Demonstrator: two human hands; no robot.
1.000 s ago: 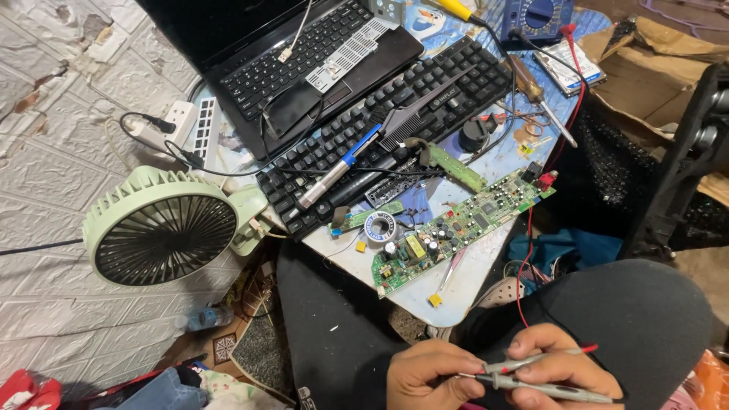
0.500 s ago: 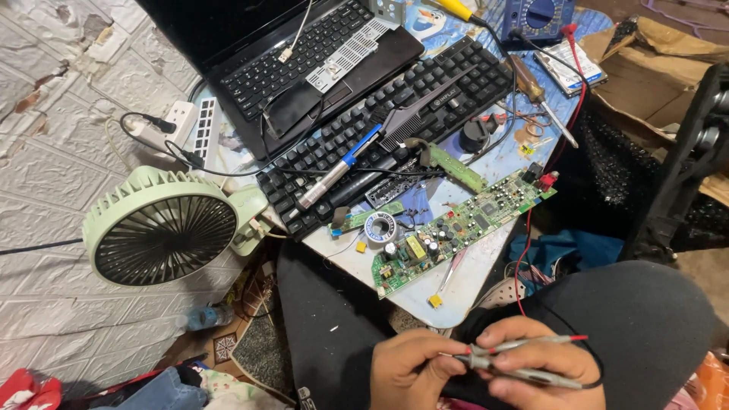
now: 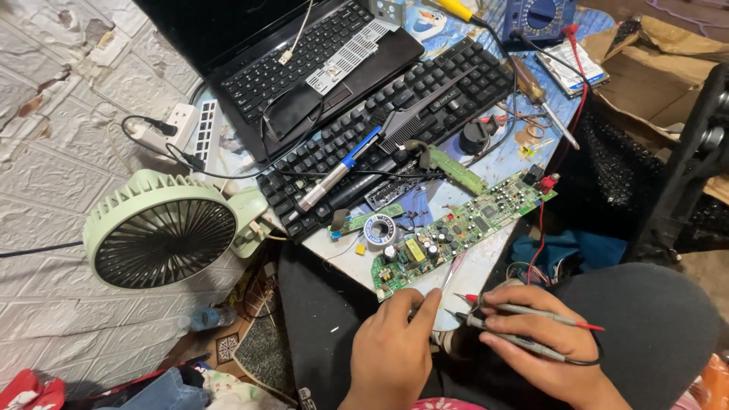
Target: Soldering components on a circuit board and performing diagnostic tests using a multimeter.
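My right hand (image 3: 543,345) grips two multimeter probes (image 3: 524,323) together, one red and one black, with their tips pointing left. My left hand (image 3: 395,349) is curled just below the near end of a long green circuit board (image 3: 463,228). Its thumb and fingers pinch the near end of thin metal tweezers (image 3: 452,272), which lie against the board's edge. The board rests slantwise on the table edge (image 3: 486,266), with a red wire (image 3: 541,228) running from its far end. Both hands hover over my dark-clothed lap.
A solder spool (image 3: 378,228) sits beside the board. A soldering iron (image 3: 338,173) lies on a black keyboard (image 3: 410,114), behind it an open laptop (image 3: 304,61). A green fan (image 3: 159,231) stands left, a power strip (image 3: 190,129) behind it. A blue multimeter (image 3: 543,15) and screwdriver (image 3: 541,99) are far right.
Both hands rose from my lap toward the board. My left hand let go of the probes and took the tweezers' end; my right hand kept both probes.
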